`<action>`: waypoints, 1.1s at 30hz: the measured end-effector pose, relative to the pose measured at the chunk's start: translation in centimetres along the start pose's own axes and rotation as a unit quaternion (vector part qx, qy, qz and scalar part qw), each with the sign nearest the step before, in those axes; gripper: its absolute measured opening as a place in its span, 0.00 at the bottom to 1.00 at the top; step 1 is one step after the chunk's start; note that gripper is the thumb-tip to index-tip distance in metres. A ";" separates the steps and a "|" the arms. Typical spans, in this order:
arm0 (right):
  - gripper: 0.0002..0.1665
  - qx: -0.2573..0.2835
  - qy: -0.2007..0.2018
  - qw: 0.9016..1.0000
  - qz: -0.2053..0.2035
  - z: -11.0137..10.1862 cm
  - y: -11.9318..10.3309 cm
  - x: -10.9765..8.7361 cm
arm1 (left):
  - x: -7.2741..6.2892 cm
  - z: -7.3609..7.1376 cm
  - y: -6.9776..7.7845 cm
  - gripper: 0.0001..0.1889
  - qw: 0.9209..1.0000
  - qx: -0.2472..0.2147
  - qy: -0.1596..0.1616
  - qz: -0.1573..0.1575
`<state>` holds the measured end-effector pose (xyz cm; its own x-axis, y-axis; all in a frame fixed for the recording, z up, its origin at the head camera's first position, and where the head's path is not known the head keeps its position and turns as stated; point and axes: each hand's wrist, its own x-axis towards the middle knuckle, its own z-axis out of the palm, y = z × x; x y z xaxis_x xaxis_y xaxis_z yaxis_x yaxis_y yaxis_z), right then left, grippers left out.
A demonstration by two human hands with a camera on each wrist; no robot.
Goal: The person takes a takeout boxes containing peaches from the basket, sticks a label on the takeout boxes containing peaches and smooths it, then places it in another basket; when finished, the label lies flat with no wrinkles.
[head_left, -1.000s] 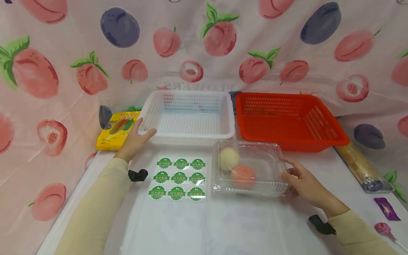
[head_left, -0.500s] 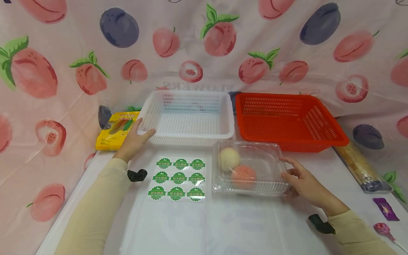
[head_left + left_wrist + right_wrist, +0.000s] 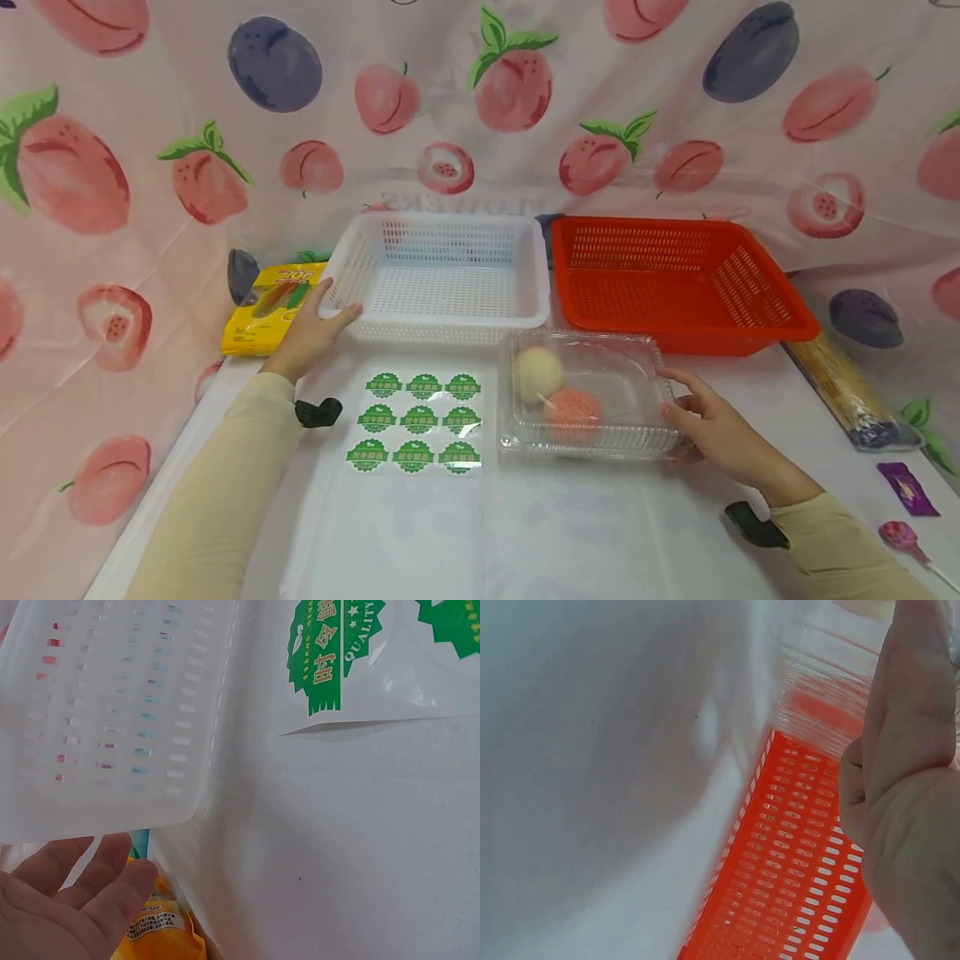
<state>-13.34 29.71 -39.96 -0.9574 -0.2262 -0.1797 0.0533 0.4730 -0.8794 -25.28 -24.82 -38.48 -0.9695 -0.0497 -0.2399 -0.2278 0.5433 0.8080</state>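
Note:
In the head view my left hand (image 3: 311,329) touches the near left corner of the white perforated basket (image 3: 450,321). Its thumb lies towards the front rim, its fingers along the left side. The left wrist view shows those fingers (image 3: 112,892) loosely bent below the basket's end. My right hand (image 3: 716,429) grips the right side of a clear plastic clamshell box (image 3: 622,379), which is closed. Inside lie a pale yellow ball (image 3: 538,375) and a pinkish-orange ball (image 3: 573,414). In the right wrist view the thumb (image 3: 922,682) lies against the box, partly hiding it.
A red perforated basket (image 3: 690,342) stands right of the white one. A sheet of green stickers (image 3: 418,421) lies left of the box. Around them are a yellow packet (image 3: 262,325), a long noodle-like pack (image 3: 847,383), a purple wrapped sweet (image 3: 907,488) and a lollipop (image 3: 900,535).
Both hands keep their places on the basket and the box. The whole head view has shifted slightly to the left; nothing else has visibly moved.

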 end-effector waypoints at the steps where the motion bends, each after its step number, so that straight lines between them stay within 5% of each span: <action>1: 0.37 0.001 0.000 1.000 -0.001 0.0 0.0 0.0 | 0.0 0.0 0.0 0.59 1.000 -0.001 0.001 0.002; 11: 0.38 -0.003 -0.011 1.000 -0.011 -0.3 0.0 -0.2 | -0.1 0.1 -0.1 0.60 1.000 -0.006 -0.002 0.001; 20: 0.39 -0.059 -0.016 0.998 -0.009 -0.9 0.0 -0.4 | -0.2 0.2 0.1 0.59 1.000 -0.003 0.003 0.003; 28: 0.45 -0.067 -0.002 0.998 -0.014 -2.6 -0.3 -1.0 | -0.6 -0.2 0.6 0.57 0.999 0.031 0.015 0.007; 33: 0.42 -0.067 0.025 0.995 -0.069 -4.7 -1.3 -1.9 | -1.4 -0.9 1.1 0.58 0.998 0.052 0.029 0.014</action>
<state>-12.93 33.57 -36.38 -0.9659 -0.2563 -0.0365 -0.1150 0.5511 -0.8265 -24.26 -24.88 -36.81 -0.9796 -0.0793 -0.1845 -0.1927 0.6294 0.7528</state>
